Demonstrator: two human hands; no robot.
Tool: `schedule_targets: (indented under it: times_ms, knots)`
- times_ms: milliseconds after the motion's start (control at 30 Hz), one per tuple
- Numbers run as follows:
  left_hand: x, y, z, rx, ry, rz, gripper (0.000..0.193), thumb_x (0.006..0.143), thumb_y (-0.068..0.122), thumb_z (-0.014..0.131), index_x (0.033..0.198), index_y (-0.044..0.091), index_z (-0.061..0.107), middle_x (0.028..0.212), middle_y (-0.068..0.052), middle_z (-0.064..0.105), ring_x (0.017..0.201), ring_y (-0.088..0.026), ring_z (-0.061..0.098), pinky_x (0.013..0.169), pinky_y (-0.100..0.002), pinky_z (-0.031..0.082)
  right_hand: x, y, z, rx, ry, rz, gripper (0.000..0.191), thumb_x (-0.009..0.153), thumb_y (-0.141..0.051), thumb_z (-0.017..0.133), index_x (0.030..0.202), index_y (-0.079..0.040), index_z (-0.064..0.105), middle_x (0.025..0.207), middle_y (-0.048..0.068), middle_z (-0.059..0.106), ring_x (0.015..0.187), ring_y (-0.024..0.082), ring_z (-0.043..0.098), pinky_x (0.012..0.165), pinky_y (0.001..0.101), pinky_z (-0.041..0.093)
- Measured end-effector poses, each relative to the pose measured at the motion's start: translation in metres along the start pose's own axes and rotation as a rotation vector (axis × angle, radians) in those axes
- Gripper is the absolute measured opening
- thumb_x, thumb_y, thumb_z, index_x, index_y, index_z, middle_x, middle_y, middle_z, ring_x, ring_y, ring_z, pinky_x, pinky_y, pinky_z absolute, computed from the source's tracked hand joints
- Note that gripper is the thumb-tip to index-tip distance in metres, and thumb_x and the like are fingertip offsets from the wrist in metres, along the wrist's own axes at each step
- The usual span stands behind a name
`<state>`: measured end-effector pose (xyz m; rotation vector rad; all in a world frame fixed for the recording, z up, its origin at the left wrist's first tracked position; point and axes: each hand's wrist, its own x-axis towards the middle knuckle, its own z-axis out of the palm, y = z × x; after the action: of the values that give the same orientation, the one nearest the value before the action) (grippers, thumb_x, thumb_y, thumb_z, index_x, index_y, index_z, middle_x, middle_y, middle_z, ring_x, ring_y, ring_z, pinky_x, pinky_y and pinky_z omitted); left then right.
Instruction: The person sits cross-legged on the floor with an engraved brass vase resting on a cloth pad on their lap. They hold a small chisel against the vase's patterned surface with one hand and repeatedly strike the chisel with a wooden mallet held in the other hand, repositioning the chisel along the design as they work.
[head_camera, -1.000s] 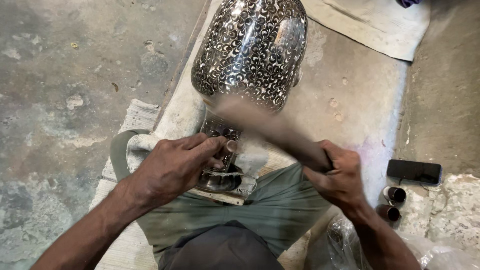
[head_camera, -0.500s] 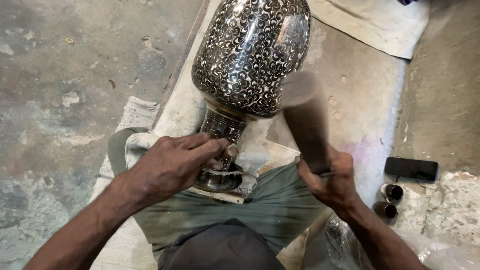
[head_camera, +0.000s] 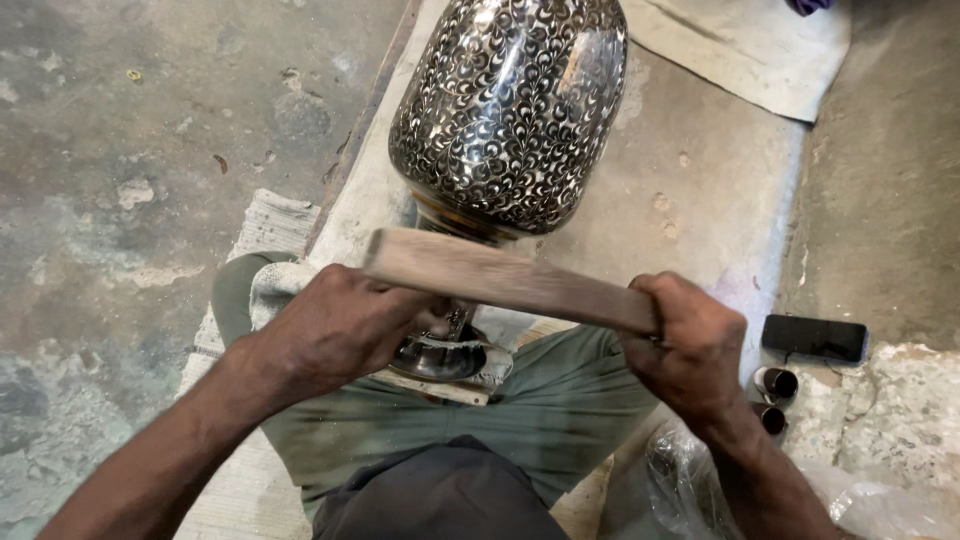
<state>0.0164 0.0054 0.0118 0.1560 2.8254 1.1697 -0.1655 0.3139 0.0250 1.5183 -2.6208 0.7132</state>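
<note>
A large metal vase (head_camera: 510, 110) with a dense black and silver scroll pattern lies tilted away from me, its round foot (head_camera: 440, 355) resting against my lap. My left hand (head_camera: 335, 325) is closed around the vase's narrow stem, perhaps with a small tool that I cannot make out. My right hand (head_camera: 690, 345) grips a flat wooden stick (head_camera: 500, 278), which lies across the stem, its far end just above my left hand's knuckles.
A pale cloth mat (head_camera: 700, 200) covers the floor under the vase. A black phone (head_camera: 815, 337) and two small dark cylinders (head_camera: 775, 395) lie at right. Crumpled clear plastic (head_camera: 860, 500) sits at the lower right. Bare concrete floor (head_camera: 120, 150) spreads at left.
The wooden stick was swung up toward the right half a second ago and has come down again across the stem. My left hand stayed on the stem.
</note>
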Motion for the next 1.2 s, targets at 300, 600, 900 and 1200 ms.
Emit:
schedule_targets:
  times_ms: [300, 600, 900, 1200]
  knots:
    - [0.001, 0.012, -0.005, -0.052, 0.182, 0.126, 0.047, 0.084, -0.003, 0.062, 0.13, 0.008, 0.06, 0.101, -0.01, 0.074, 0.079, -0.027, 0.077, 0.069, -0.038, 0.067, 0.011, -0.008, -0.004, 0.182, 0.005, -0.009, 0.019, 0.091, -0.008, 0.07, 0.105, -0.001, 0.061, 0.08, 0.011, 0.071, 0.063, 0.016, 0.071, 0.05, 0.0273, 0.059]
    - [0.006, 0.014, -0.008, -0.137, 0.179, 0.161, 0.047, 0.083, -0.009, 0.057, 0.129, 0.005, 0.058, 0.109, -0.013, 0.073, 0.089, -0.023, 0.079, 0.07, -0.035, 0.067, 0.009, -0.014, -0.001, 0.18, 0.05, -0.002, 0.027, 0.092, -0.006, 0.071, 0.117, 0.001, 0.062, 0.085, 0.011, 0.071, 0.072, 0.021, 0.072, 0.061, 0.032, 0.057]
    - [0.002, -0.004, 0.003, -0.091, 0.129, 0.151, 0.032, 0.09, -0.007, 0.059, 0.118, 0.008, 0.064, 0.11, -0.006, 0.077, 0.089, -0.02, 0.081, 0.079, -0.031, 0.068, 0.008, -0.007, -0.011, -0.104, 0.014, -0.127, 0.032, 0.093, -0.002, 0.07, 0.124, -0.004, 0.061, 0.089, 0.016, 0.073, 0.069, 0.02, 0.071, 0.055, 0.0281, 0.057]
    - [-0.007, 0.001, 0.005, -0.317, 0.248, 0.141, 0.049, 0.082, -0.014, 0.055, 0.129, 0.001, 0.057, 0.122, -0.013, 0.071, 0.096, -0.024, 0.08, 0.072, -0.027, 0.07, 0.026, -0.026, -0.03, -0.022, -0.027, -0.072, 0.043, 0.083, -0.005, 0.073, 0.124, -0.006, 0.062, 0.085, 0.012, 0.071, 0.069, 0.02, 0.071, 0.06, 0.0325, 0.058]
